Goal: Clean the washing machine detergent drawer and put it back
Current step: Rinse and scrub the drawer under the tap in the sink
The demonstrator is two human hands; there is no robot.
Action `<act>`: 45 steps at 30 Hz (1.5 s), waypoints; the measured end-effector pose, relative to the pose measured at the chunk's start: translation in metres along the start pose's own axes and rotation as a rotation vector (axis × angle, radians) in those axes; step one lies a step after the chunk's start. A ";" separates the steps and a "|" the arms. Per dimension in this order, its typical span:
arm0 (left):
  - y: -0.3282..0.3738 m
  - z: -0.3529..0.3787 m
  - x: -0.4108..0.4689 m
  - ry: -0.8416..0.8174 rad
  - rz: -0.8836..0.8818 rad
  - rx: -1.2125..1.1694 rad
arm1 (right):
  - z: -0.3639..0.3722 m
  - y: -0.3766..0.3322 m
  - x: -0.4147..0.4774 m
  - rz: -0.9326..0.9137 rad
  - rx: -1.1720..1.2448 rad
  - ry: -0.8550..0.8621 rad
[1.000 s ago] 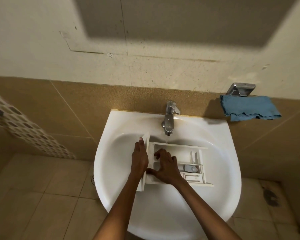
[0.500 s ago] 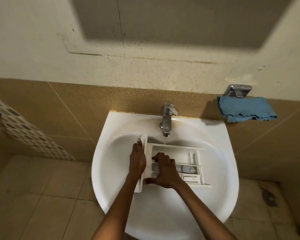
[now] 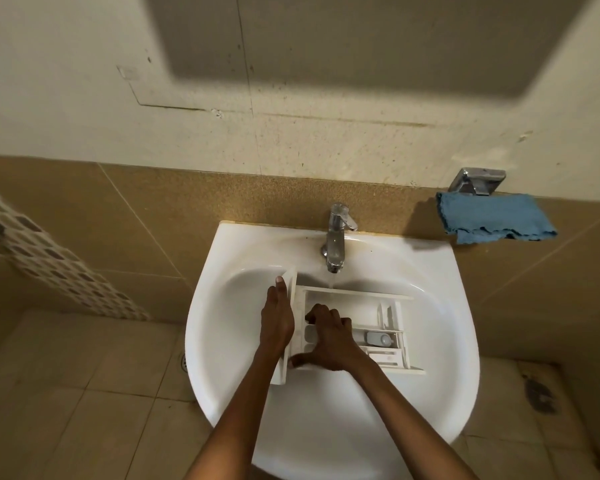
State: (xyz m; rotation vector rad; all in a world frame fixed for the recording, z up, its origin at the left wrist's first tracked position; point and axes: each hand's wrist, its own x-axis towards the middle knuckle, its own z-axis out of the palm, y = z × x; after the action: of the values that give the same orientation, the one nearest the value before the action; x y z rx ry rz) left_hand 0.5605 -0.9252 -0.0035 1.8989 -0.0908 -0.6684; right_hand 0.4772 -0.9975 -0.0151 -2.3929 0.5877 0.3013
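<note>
Drawer [image 3: 354, 308] apparently in white sink [image 3: 444, 292]

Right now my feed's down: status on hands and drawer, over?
Left hand grips drawer front; right hand curled inside, thumb on near wall. Drawer in sink under running tap. Nothing in the way.
</note>
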 end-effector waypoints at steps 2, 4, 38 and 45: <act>0.000 0.000 0.000 0.000 -0.003 -0.001 | 0.003 0.000 0.000 0.007 0.033 0.032; 0.000 0.000 -0.001 -0.004 -0.001 -0.004 | 0.001 0.002 0.001 0.042 0.217 0.100; -0.006 0.001 0.005 0.003 0.036 -0.001 | -0.004 -0.016 0.029 0.199 0.529 0.527; -0.008 0.000 0.006 -0.006 0.041 -0.019 | -0.019 -0.004 0.030 0.167 0.571 0.187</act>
State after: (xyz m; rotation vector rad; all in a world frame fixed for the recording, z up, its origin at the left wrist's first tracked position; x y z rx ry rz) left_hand 0.5636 -0.9237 -0.0129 1.8724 -0.1262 -0.6448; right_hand 0.5071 -1.0165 -0.0093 -1.8337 0.8342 -0.0264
